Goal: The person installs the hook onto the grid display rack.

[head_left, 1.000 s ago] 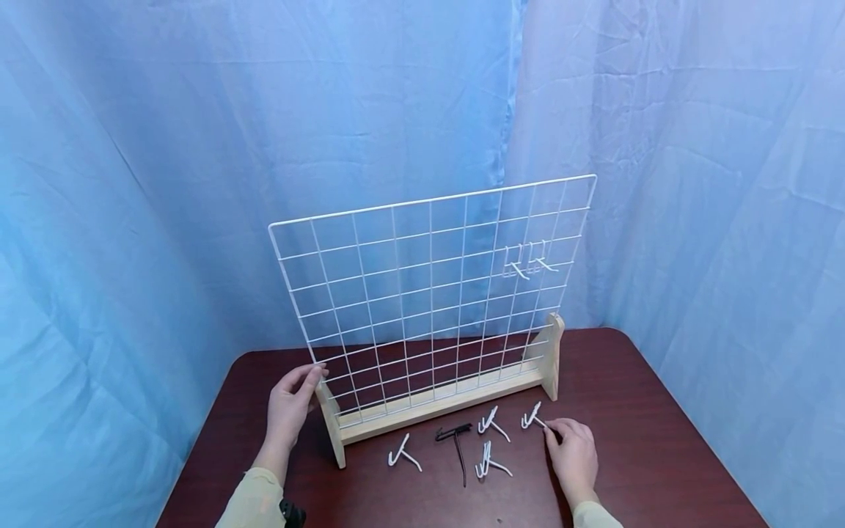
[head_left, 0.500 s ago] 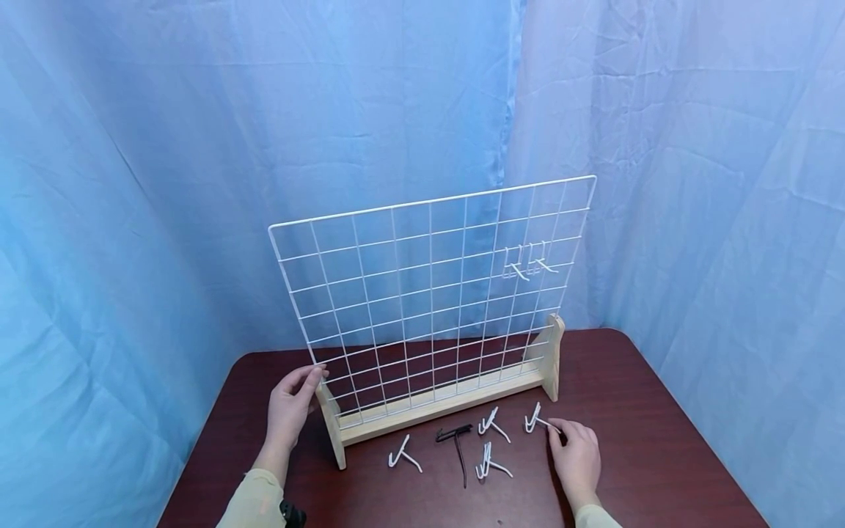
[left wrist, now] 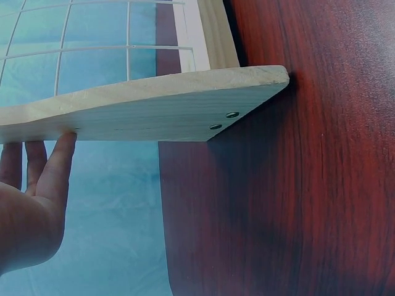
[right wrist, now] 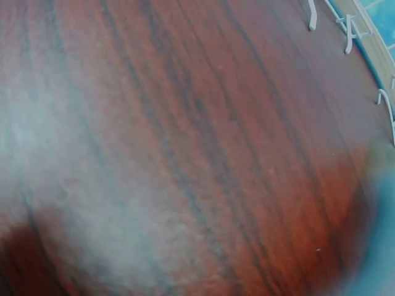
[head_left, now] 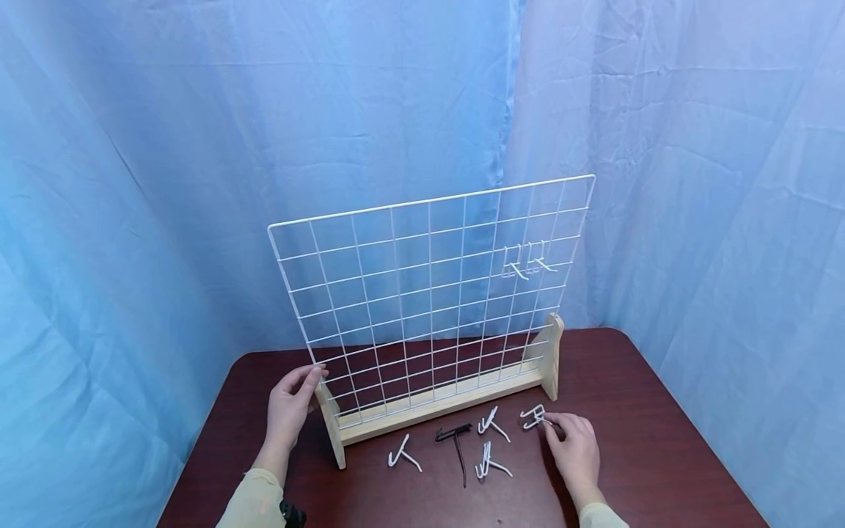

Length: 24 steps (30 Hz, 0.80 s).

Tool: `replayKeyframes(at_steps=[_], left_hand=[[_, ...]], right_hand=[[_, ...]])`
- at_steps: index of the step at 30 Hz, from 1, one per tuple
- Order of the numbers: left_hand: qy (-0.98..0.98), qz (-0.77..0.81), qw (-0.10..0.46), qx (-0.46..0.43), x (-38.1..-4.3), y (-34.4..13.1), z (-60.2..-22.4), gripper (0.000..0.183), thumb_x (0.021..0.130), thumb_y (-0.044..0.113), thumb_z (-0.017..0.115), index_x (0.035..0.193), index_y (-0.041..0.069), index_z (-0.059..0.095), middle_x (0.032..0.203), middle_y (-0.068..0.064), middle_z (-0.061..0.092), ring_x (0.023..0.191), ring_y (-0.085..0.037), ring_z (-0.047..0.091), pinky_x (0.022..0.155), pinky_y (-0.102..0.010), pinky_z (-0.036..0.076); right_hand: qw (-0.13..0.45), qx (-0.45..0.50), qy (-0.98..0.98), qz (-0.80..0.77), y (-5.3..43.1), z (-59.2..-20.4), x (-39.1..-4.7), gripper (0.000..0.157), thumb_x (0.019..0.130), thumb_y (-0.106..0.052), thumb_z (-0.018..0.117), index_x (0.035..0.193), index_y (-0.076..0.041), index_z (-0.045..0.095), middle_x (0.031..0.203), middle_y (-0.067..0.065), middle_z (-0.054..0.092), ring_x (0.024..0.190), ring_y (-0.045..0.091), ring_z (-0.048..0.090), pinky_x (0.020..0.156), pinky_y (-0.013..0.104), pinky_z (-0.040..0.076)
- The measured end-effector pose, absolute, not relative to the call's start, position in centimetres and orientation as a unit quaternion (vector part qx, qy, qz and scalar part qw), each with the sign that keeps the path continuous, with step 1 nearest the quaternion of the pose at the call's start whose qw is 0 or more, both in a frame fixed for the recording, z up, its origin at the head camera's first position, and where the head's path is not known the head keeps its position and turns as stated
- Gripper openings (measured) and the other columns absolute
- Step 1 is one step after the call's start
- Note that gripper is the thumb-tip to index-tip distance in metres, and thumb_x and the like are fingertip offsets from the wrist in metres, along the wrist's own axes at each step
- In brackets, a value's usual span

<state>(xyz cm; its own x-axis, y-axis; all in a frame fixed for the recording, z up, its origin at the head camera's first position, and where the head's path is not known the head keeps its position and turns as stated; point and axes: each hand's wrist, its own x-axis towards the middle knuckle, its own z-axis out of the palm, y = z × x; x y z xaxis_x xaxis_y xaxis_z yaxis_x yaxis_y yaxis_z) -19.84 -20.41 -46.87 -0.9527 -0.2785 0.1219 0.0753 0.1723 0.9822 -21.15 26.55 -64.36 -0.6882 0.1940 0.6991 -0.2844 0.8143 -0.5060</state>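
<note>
A white wire grid panel [head_left: 432, 293] stands upright in a wooden stand [head_left: 436, 414]. My left hand [head_left: 293, 407] grips the top of the stand's left side piece, by the grid's frame. The left wrist view has the fingers [left wrist: 58, 166] of that hand against the wooden side piece [left wrist: 136, 114]. Beyond the stand's right front, my right hand [head_left: 573, 447] pinches a white wire hook [head_left: 533, 416] by its prong, low over the table. Two white hooks [head_left: 518, 270] hang on the upper right of the grid.
On the dark red table [head_left: 634, 440], in front of the stand, lie a black hook [head_left: 455, 434] and three loose white ones: a left hook [head_left: 403, 453], a back hook [head_left: 490, 422] and a front hook [head_left: 488, 463]. Blue curtains [head_left: 396, 110] hang behind.
The white hook in my right hand has turned, so its two-armed back plate now faces up more. My left hand has stayed where it was on the stand.
</note>
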Motion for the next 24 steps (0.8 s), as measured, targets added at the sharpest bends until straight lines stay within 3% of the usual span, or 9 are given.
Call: replayKeyframes(at_steps=[16, 24], left_hand=[[-0.751, -0.642, 0.138, 0.066, -19.8, -20.4, -46.8, 0.032, 0.1, 0.022, 0.062, 0.119, -0.003, 0.068, 0.117, -0.023, 0.067, 0.085, -0.008, 0.061, 0.073, -0.044, 0.057], [-0.754, -0.639, 0.138, 0.07, -20.2, -20.6, -47.5, 0.031, 0.1, 0.021, 0.062, 0.119, -0.003, 0.068, 0.117, -0.023, 0.066, 0.086, -0.008, 0.061, 0.073, -0.045, 0.056]], right_hand=[[0.382, 0.051, -0.874, 0.295, 26.0, -63.0, -21.6, 0.019, 0.07, 0.0, 0.084, 0.086, -0.009, 0.078, 0.085, 0.004, 0.073, 0.084, 0.028, 0.06, 0.079, 0.034, 0.038], [0.411, 0.065, -0.849, 0.325, 25.3, -61.9, -21.9, 0.021, 0.069, 0.002, 0.086, 0.086, -0.009, 0.078, 0.083, 0.005, 0.073, 0.078, 0.025, 0.06, 0.075, 0.031, 0.039]])
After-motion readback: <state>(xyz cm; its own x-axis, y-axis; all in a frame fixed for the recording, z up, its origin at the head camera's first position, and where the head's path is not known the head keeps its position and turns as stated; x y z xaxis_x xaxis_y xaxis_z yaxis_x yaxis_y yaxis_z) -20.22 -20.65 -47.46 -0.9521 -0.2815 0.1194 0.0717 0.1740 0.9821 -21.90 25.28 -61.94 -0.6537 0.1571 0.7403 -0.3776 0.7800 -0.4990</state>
